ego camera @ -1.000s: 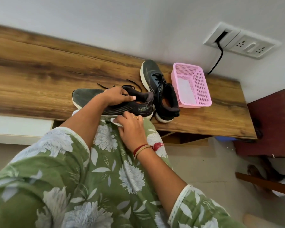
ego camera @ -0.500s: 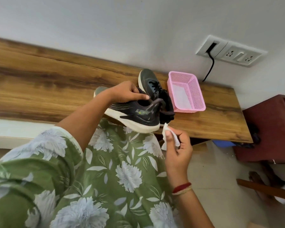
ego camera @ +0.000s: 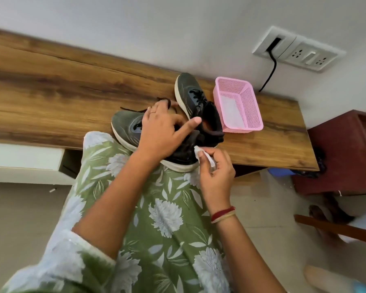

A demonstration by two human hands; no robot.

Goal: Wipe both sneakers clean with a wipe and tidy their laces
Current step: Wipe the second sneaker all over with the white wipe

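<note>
Dark sneaker (ego camera: 125, 129) at worktop (ego camera: 51, 96) edge, left hand (ego camera: 161, 132) clamped over it, right hand (ego camera: 217, 174) fingers (ego camera: 204, 160) pinching white wipe (ego camera: 197, 150) at heel.

Matt wood-grain desk (ego camera: 51, 92); pink plastic basket (ego camera: 249, 106) (perforated walls); dark matt sneaker (ego camera: 125, 125), smooth pale sole; floral cloth garment (ego camera: 167, 218).

home rm, wood shelf (ego camera: 51, 87), wall socket (ego camera: 298, 49)

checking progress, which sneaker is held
The nearer dark white-soled sneaker, held by the left hand, white wipe at its heel; the other sneaker stands beside the pink mesh basket.
</note>
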